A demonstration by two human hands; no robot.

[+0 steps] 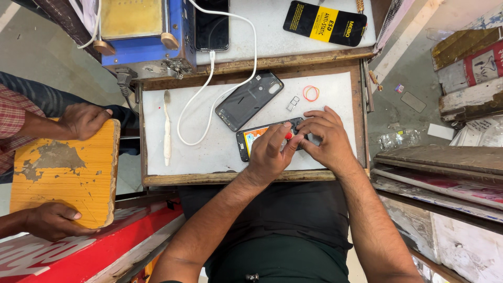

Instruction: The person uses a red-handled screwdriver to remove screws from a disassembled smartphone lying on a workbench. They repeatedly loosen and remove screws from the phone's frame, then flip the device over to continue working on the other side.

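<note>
**Working on the opened phone**

Lying under both hands, the opened phone [251, 140] runs left-right along the near surface [209, 152]. Left hand [271, 152] pinches a red-tipped tool [288, 135] above it; right hand [326, 137] fingers curl closed on its right end.

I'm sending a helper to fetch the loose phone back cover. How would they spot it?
Look at the white work tray in front of the seated person. The back cover lies slanted near its top middle, beside a looping white cable. Unlike the opened phone under the hands, it is dark grey, empty and untouched.
</note>
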